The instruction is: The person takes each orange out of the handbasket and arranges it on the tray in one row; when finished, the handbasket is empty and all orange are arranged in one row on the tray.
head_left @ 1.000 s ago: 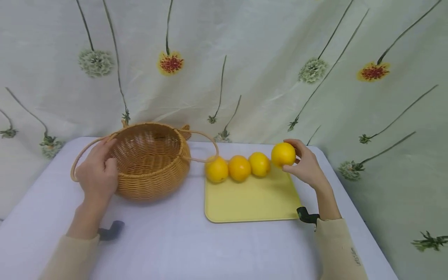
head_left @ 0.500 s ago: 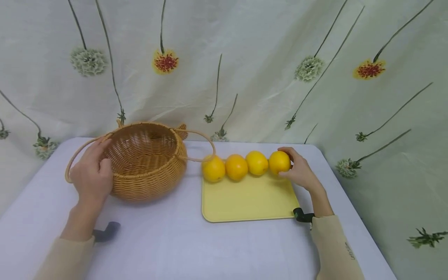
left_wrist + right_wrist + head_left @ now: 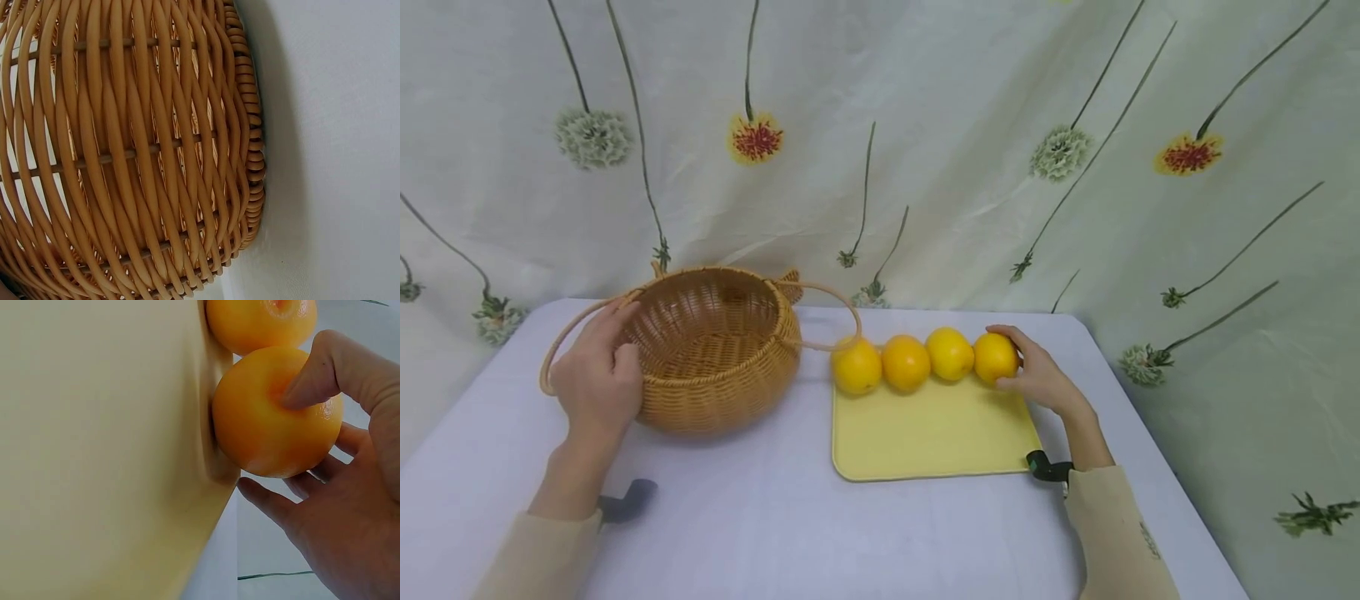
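Observation:
My left hand (image 3: 598, 375) grips the left rim of a brown wicker basket (image 3: 722, 400), whose inside shows bare weave. In the left wrist view the basket's woven side (image 3: 125, 137) fills most of the picture. At the far right corner of a yellow tray (image 3: 932, 437), my right hand (image 3: 1037, 371) holds an orange (image 3: 995, 358) low on the tray. The right wrist view shows the thumb pressed on top of this orange (image 3: 262, 431) and the fingers behind it. To its left, a second orange (image 3: 950, 354), a third orange (image 3: 906, 363) and a fourth orange (image 3: 857, 367) complete the row.
The basket's loop handle (image 3: 831, 290) leans right, overlapping the leftmost orange in the head view. A white cloth (image 3: 760, 517) covers the table. Behind and to the right hangs a pale curtain (image 3: 955, 100) printed with flowers.
My right hand has lowered its orange onto the tray's back right corner, beside the other oranges. The left hand has kept its grip on the basket. The head view has shifted slightly.

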